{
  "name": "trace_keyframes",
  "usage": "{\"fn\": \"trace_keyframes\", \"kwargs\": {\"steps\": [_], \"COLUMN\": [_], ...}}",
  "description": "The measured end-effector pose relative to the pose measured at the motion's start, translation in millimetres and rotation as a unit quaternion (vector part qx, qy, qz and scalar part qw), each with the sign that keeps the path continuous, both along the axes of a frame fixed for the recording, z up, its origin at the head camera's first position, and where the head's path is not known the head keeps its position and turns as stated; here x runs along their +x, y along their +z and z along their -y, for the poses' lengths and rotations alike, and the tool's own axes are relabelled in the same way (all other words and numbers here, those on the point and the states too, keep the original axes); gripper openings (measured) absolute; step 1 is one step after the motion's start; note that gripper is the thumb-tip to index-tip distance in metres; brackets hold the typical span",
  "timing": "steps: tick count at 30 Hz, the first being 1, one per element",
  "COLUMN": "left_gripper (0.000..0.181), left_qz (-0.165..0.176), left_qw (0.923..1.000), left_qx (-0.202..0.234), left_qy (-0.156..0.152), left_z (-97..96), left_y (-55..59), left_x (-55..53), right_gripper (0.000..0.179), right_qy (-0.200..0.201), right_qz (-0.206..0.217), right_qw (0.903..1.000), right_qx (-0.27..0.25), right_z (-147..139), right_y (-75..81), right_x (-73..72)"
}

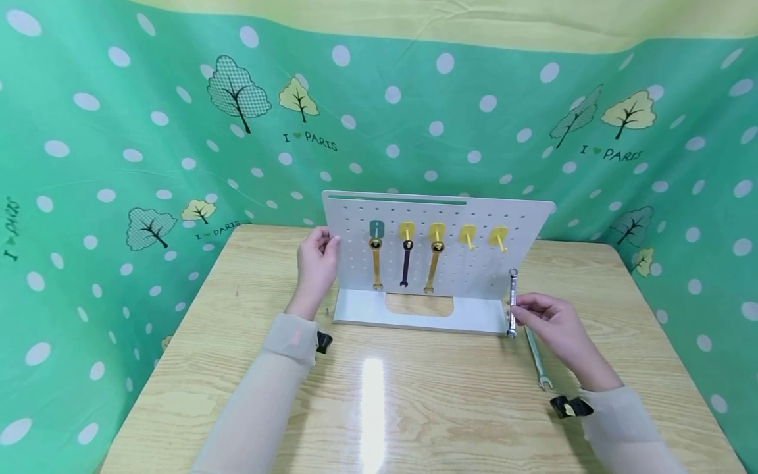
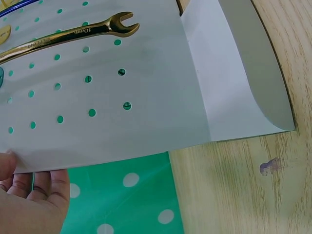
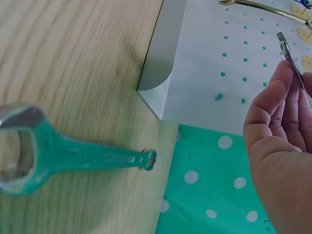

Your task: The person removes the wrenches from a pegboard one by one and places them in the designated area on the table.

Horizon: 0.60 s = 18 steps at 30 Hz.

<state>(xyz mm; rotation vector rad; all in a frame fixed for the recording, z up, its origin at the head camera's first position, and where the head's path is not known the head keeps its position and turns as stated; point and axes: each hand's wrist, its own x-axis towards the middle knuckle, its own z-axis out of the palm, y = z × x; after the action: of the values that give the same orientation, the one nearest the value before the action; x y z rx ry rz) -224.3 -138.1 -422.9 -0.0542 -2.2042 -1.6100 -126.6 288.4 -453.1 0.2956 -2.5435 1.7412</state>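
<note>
My left hand (image 1: pixel 316 266) grips the left edge of a white pegboard (image 1: pixel 361 263), thumb in front and fingers behind. At the board's lower right corner, my right hand (image 1: pixel 551 326) pinches a silver combination wrench (image 1: pixel 512 299), held nearly upright in the head view. A gold wrench (image 1: pixel 376 266) hangs from a green hook (image 1: pixel 376 228). Beside it hang a dark purple wrench (image 1: pixel 405 266) and another gold wrench (image 1: pixel 433 270) on yellow hooks. Two further yellow hooks, one (image 1: pixel 468 236) left of the other (image 1: pixel 499 237), carry nothing. The right wrist view shows the silver wrench (image 3: pixel 284 46) between thumb and fingers.
A green wrench (image 1: pixel 535 355) lies on the wooden table (image 1: pixel 450 408), below the right hand. The pegboard's base (image 1: pixel 361 309) has a cut-out opening. Behind the table hangs a green dotted curtain (image 1: pixel 414 118).
</note>
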Motion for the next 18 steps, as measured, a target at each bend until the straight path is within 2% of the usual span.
{"fn": "trace_keyframes", "kwargs": {"steps": [8,18], "left_gripper": [0.009,0.011], "left_qz": [-0.013,-0.004], "left_qw": [0.9999,1.0000], "left_qx": [0.004,0.002], "left_qy": [-0.001,0.001], "left_z": [-0.2,-0.7], "left_y": [-1.4,-0.4], "left_x": [-1.6,-0.2], "right_gripper": [0.027,0.025], "right_qy": [-0.010,-0.027], "right_qz": [0.012,0.026], "right_qw": [0.9999,0.9992], "right_qx": [-0.005,0.014], "right_z": [-10,-22], "right_y": [-4.1,-9.4], "right_x": [1.4,5.7]}}
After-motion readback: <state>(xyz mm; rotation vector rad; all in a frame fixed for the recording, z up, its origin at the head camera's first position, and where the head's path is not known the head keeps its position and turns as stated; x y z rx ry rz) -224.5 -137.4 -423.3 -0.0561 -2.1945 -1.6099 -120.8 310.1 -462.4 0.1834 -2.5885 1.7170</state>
